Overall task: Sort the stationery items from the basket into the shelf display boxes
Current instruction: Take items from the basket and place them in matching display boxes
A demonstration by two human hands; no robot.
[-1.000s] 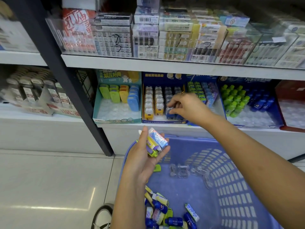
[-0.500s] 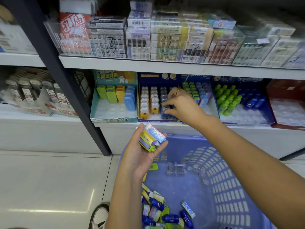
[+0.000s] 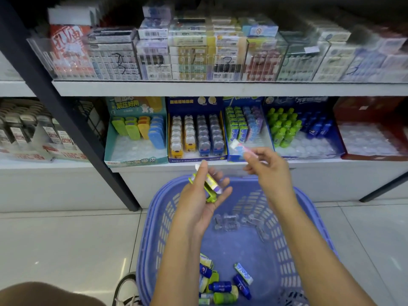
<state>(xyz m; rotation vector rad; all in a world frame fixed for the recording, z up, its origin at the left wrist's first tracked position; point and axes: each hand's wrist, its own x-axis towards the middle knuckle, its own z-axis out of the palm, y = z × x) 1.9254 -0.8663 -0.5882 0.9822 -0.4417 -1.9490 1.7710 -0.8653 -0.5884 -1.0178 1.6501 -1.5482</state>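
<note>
The person stands over a blue basket set on the tiled floor in front of the shelves, with both forearms stretched out above it. The left hand is palm up over the basket's far rim. Its thumb and fingers are curled round a small stack of packets, green at the bottom and yellow and pale blue above. The right hand is raised a little higher and nearer the shelf, and it pinches one pink and white packet between thumb and fingertips. That packet is blurred and sits at the front edge of the packet display box, which holds rows of green, blue and purple packets; I cannot tell whether it touches the box. To the left of that box stand a dark blue box of bear-shaped items and a teal box with green, orange and blue cases. To the right are a bottle box with green and blue bottles and a red box. More loose items, packets and small bottles among them, lie in the near end of the basket, and a clear plastic tray lies further in. A shoe shows beside the basket's near left corner.
</note>
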